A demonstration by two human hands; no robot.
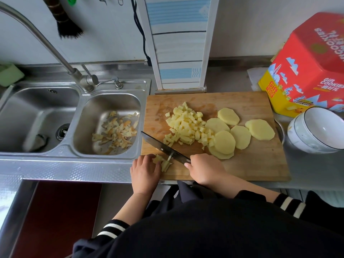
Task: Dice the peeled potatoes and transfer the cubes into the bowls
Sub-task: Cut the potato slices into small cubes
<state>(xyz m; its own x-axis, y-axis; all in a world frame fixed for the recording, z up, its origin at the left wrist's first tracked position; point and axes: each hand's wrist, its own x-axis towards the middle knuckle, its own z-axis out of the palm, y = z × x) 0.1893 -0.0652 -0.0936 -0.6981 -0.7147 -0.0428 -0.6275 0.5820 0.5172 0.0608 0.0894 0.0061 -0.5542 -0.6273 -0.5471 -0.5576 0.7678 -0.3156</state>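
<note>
Left hand held potato strips at board's near-left corner, fingers curled over them, steadying for crosscuts. Right hand wrapped around knife handle, blade angled across strips. Cube pile pushed mid-board, slices waiting right, near bowls.

Pale potato cubes heaped beside round slices.
</note>
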